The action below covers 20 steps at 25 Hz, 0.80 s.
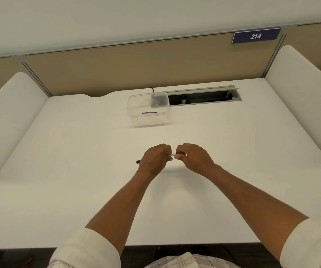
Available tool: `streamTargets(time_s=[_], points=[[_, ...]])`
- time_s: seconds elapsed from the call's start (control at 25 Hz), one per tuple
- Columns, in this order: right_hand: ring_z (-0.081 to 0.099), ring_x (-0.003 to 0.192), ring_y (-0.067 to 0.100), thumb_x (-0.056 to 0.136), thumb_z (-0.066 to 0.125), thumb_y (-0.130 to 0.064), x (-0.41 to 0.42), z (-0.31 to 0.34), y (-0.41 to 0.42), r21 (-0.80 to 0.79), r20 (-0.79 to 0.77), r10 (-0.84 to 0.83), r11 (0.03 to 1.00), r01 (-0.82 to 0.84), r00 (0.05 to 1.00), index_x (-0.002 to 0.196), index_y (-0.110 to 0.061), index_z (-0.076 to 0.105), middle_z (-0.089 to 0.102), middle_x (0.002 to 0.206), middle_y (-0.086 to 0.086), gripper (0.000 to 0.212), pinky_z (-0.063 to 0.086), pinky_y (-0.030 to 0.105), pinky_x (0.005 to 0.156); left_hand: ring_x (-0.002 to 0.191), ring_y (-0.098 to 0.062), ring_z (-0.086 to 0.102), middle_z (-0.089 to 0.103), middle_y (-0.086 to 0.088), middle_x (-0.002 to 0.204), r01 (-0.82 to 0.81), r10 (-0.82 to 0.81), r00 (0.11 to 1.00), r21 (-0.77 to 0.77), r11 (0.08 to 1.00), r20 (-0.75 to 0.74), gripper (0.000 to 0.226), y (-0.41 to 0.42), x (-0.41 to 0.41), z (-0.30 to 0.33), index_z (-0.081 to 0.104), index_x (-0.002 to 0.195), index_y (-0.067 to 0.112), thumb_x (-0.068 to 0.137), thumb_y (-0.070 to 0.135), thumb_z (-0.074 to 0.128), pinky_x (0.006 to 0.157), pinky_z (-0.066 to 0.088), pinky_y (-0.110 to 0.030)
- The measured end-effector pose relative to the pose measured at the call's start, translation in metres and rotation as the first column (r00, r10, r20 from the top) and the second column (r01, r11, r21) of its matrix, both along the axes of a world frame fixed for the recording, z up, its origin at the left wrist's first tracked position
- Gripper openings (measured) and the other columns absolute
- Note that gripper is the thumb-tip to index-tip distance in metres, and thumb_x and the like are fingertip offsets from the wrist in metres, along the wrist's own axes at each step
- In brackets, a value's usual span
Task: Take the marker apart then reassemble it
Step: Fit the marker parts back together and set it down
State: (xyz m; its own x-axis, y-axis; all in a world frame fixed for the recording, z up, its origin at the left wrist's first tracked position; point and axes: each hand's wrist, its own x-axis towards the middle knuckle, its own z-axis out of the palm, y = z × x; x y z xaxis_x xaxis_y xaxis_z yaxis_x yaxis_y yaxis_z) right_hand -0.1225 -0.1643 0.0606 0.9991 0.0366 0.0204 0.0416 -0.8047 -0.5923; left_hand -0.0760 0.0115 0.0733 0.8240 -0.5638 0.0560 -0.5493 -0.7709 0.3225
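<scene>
Marker (pixel 172 155) held level just above the white desk (pixel 78 190), mid-desk, btwn both hands. Its dark end pokes out left of the left hand (pixel 154 159), which is closed round the barrel, knuckles up. A short pale stretch of barrel shows in the gap btwn the hands. Right hand (pixel 193 158) pinches the other end w/ thumb and fingertips, fingers curled tight. Hands nearly touching. Further back, a clear plastic container (pixel 148 109) sits near the desk's rear edge, w/ a thin dark item inside; can't tell what. Right of it, an open cable tray (pixel 204 97), then sign "214" (pixel 256 35) on the partition.
</scene>
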Motion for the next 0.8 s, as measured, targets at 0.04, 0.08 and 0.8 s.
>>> streamTargets(time_s=[0.04,0.08,0.8], points=[[0.052,0.072,0.017,0.093,0.056,-0.032,0.001,-0.001,0.0,-0.003,-0.002,0.003,1.0,-0.003,1.0,0.079,-0.021,0.057,0.057,0.074,-0.004,0.018,0.044,0.036,0.064,0.071,-0.025,0.055,0.061,-0.002,0.081,0.001,-0.001,1.0,-0.004,1.0,-0.001,0.01,0.0,0.0,0.0,0.057,0.086,0.013,0.088,0.019,0.065,0.057,0.039,-0.031],[0.05,0.069,0.018,0.093,0.055,-0.031,0.002,-0.001,0.0,0.011,-0.01,0.018,1.0,-0.018,1.0,0.076,-0.019,0.056,0.056,0.071,-0.003,0.021,0.044,0.037,0.063,0.071,-0.025,0.056,0.061,-0.002,0.081,0.007,-0.007,1.0,-0.007,1.0,-0.001,0.01,0.001,-0.001,0.0,0.057,0.086,0.013,0.089,0.018,0.065,0.057,0.039,-0.031],[0.054,0.073,0.018,0.094,0.056,-0.035,0.004,-0.001,0.002,0.07,-0.022,0.01,0.998,-0.008,1.0,0.081,-0.019,0.061,0.062,0.076,-0.002,0.022,0.044,0.036,0.064,0.074,-0.025,0.058,0.063,-0.001,0.083,-0.015,0.014,1.0,-0.02,1.0,-0.025,0.01,0.001,0.005,0.001,0.058,0.087,0.014,0.088,0.02,0.066,0.061,0.045,-0.034]])
